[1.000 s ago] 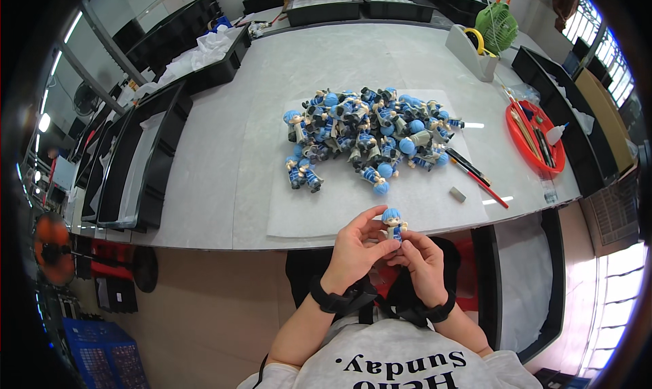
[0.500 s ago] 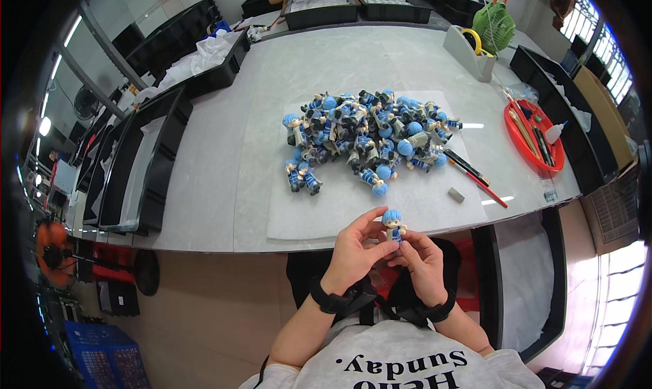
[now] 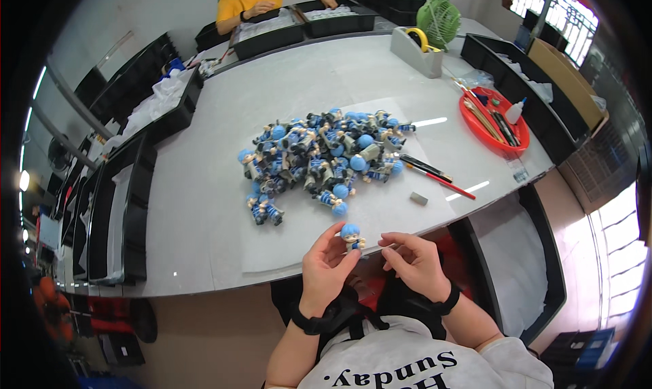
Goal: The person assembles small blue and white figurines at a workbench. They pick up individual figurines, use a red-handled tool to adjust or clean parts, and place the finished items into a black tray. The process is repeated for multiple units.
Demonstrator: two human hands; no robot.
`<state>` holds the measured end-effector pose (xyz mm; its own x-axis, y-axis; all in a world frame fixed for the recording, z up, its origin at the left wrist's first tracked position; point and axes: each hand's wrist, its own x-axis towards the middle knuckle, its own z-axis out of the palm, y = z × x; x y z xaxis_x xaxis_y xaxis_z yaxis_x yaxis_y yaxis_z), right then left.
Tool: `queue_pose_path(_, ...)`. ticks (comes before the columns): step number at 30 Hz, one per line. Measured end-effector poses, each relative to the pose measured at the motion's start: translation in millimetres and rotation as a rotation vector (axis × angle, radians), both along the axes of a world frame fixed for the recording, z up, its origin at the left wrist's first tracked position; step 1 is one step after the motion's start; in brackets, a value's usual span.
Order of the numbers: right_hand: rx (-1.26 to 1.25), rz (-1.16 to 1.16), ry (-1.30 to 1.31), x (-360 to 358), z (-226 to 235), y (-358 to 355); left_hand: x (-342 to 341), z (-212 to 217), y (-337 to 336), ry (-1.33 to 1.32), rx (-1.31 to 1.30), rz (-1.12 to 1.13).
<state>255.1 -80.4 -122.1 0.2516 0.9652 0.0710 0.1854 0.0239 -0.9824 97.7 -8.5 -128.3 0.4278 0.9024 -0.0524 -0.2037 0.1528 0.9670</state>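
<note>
Figurine [image 3: 350,233], blue-haired, partly blue-clad, upright in left hand [image 3: 323,270].

1 head-worn view (wide fisheye) looks down and forward across the table [image 3: 197,185].

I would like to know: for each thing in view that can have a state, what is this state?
Held figurine: lower part covered by fingers
Left hand: closed on this figurine
Right hand: fingers bent, apart from it
Other figurines: heaped loosely
Red stick: lying flat
Grey block: lying on the sheet
Red tray: holding tools
White bottle: tilted, in the tray
</note>
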Motion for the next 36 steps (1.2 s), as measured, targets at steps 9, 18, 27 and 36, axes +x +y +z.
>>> queue_pose_path(9, 0.011, -0.002, -1.006, 134, 41, 67, 25, -16, 5, -0.108, -0.008, -0.039)
queue_pose_path(18, -0.228, 0.081, -1.066, 141, 21, 114, 21, -20, 8, -0.156, -0.065, -0.069)
queue_pose_path(27, -0.045, 0.000, -1.038, 146, 24, 107, 22, -21, 8, -0.143, -0.077, -0.055)
queue_pose_path(36, 0.099, -0.056, -0.984, 96, 67, 67, 23, -21, 9, -0.106, -0.088, -0.038)
